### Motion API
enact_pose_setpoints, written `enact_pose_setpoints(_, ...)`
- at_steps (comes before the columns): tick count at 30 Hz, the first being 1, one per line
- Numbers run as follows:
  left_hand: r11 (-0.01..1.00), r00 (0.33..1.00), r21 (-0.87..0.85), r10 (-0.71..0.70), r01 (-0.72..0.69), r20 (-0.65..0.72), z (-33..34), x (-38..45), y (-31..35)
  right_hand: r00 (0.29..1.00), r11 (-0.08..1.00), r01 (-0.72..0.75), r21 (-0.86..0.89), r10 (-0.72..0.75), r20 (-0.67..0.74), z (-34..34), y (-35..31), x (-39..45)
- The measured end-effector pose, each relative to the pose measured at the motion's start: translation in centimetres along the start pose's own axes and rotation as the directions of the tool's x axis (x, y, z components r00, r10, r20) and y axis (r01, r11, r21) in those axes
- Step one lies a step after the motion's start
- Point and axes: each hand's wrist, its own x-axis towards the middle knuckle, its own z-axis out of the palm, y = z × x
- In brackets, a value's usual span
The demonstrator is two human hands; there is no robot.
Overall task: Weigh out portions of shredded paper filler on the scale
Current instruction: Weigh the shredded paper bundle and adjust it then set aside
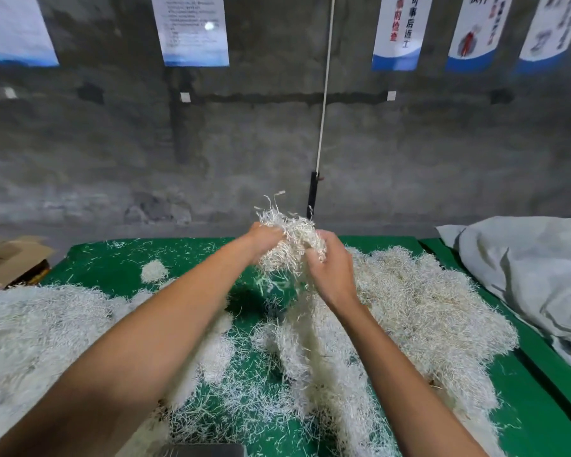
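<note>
Above the green counter (pixel 119 268), left hand (pixel 265 240) and right hand (pixel 330 272) each hold a firm grip on one clump of shredded paper (pixel 290 239). Likely light, springy and shedding; best cupped from both sides. Loose heaps (pixel 426 301) cover the counter before a concrete wall (pixel 244 143).

Two hands (pixel 264 240) (pixel 330 275), one held clump (pixel 290 242), five posters (pixel 192 28), one cord (pixel 325 87), one sack (pixel 524 275), one carton (pixel 7 258).

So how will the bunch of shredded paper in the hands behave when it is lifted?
The clump of shredded paper is probably light and floppy: thin strands droop below the left hand and right hand. It likely sheds, since loose shreds litter the green table.
</note>
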Motion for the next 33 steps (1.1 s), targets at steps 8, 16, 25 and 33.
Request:
enact_pose_setpoints(8,0.975,0.985,-0.221,0.067,-0.031,0.157,-4.3,-1.5,2.5,0.923,0.962,-0.173,0.21,0.233,-0.306,-2.0,-1.4,3.0)
enact_pose_setpoints(16,0.94,0.978,-0.34,0.087,-0.017,0.191,-5.6,-2.2,1.7,0.894,0.935,-0.349,0.064,0.352,-0.276,-2.6,0.6,5.3)
enact_pose_setpoints(25,0.661,0.987,-0.751,0.117,0.009,0.114,-7.5,-3.5,0.9,0.665,0.693,-0.659,0.292,0.718,-0.204,-3.2,5.7,5.1)
enact_pose_setpoints(33,0.942,0.952,0.174,0.259,-0.286,0.16,-3.6,-2.3,-1.2,0.721,0.381,-0.561,0.735,0.662,0.208,-1.2,3.0,4.1)
